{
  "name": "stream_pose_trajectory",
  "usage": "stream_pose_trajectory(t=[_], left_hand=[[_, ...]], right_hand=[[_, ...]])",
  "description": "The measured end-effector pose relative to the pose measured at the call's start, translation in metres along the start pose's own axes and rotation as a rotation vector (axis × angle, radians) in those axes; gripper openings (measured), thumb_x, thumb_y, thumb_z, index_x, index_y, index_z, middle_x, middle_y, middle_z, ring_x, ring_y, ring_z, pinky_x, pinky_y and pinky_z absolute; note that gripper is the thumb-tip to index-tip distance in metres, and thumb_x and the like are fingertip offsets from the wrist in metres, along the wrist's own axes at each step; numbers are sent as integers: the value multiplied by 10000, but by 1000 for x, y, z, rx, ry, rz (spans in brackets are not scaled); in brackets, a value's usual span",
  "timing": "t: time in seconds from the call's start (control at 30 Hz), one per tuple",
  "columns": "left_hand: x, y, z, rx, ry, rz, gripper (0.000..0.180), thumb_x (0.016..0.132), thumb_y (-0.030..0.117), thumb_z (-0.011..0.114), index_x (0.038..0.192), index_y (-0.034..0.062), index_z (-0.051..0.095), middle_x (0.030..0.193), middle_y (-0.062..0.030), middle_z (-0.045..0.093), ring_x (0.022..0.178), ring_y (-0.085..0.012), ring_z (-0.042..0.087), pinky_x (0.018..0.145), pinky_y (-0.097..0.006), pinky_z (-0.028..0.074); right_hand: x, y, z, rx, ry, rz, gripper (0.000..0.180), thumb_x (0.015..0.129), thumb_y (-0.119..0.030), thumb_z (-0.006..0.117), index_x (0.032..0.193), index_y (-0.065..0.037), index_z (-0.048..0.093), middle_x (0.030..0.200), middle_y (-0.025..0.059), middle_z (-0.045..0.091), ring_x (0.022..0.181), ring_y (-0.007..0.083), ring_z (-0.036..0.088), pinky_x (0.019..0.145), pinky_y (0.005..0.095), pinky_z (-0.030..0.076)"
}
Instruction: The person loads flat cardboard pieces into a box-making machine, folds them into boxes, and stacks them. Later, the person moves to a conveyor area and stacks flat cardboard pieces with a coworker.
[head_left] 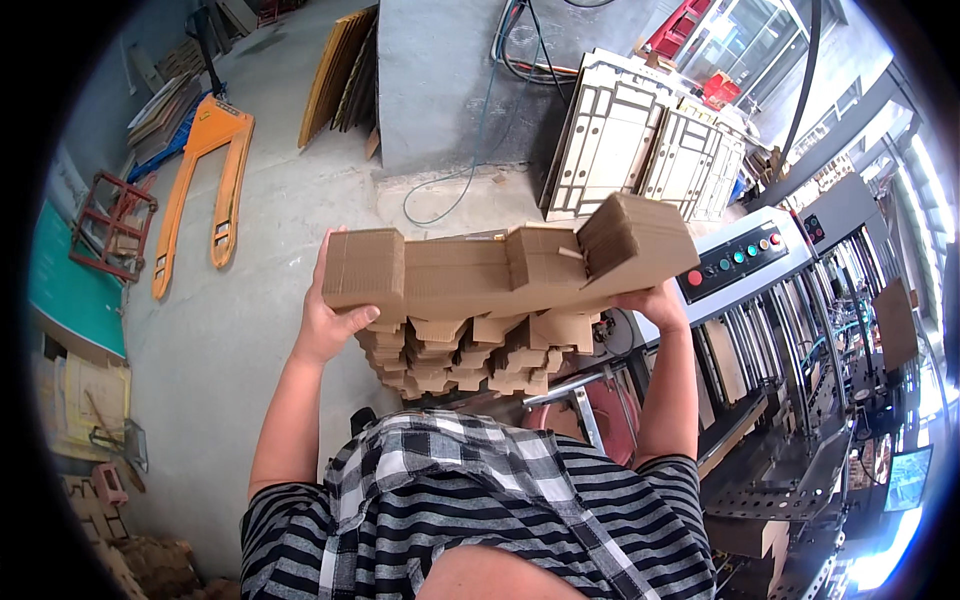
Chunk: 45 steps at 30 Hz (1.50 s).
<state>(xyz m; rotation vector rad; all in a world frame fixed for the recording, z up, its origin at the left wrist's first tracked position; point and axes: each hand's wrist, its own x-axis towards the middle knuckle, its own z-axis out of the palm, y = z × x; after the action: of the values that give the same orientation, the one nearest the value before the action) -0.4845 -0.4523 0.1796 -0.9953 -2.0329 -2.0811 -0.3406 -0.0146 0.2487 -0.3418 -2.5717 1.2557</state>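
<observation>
A thick bundle of die-cut cardboard blanks (pixel 460 268) is held level in front of me, its notched edges lined up. My left hand (pixel 332 312) grips its left end, thumb along the near side and fingers behind. At the right end my right hand (pixel 655 304) supports it from below and the side; most of those fingers are hidden. Directly under the bundle rises a stack of similar cardboard blanks (pixel 460 362), its edges uneven. I cannot tell whether the bundle touches that stack.
To my right runs a long machine with a button panel (pixel 738 258). Die boards (pixel 605 135) lean at a grey pillar (pixel 440 90). An orange pallet jack (pixel 235 125) stands far left, near a red metal frame (pixel 112 225). A hose (pixel 440 218) lies on the floor ahead.
</observation>
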Motion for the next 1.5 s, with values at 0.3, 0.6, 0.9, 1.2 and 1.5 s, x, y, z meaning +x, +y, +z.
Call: stream_pose_trajectory(t=[0.3, 0.6, 0.9, 1.2, 1.5], left_hand=[[1, -2, -8, 18, -30, -88, 907, 752, 188, 780, 1462, 70, 228, 1326, -101, 496, 1219, -216, 478, 1016, -357, 393], [23, 10, -3, -113, 16, -24, 771, 739, 158, 799, 1356, 9, 360, 1198, -78, 567, 1106, -181, 542, 961, -329, 433], [104, 63, 97, -252, -374, -220, 631, 752, 222, 786, 1232, -52, 481, 1115, -121, 606, 1014, -196, 588, 901, -314, 460], [158, 61, 296, 37, -1072, -641, 624, 824, 408, 659, 1226, -48, 519, 1112, -171, 618, 951, -237, 637, 837, -370, 506], [127, 14, 418, 236, -1305, -880, 555, 845, 430, 599, 1237, 45, 523, 1144, -129, 606, 989, -238, 628, 796, -481, 526]], right_hand=[[5, -4, 2, 53, 4, -66, 522, 527, 44, 803, 1018, 6, 628, 937, 79, 662, 858, 178, 633, 754, 323, 536], [-7, -1, -12, 363, 46, 27, 593, 516, 81, 792, 1072, 20, 593, 963, 76, 655, 869, 199, 640, 744, 331, 549], [-146, 19, -99, 344, 284, 180, 622, 550, -105, 829, 1108, 26, 588, 972, 66, 657, 891, 167, 612, 817, 319, 491], [-322, 83, -142, 661, 629, 708, 542, 796, -355, 696, 1133, 53, 575, 1010, 137, 656, 869, 193, 657, 762, 331, 537], [-379, 133, -152, 927, 822, 985, 374, 824, -310, 672, 1057, -20, 632, 968, 105, 679, 822, 189, 655, 748, 327, 517]])
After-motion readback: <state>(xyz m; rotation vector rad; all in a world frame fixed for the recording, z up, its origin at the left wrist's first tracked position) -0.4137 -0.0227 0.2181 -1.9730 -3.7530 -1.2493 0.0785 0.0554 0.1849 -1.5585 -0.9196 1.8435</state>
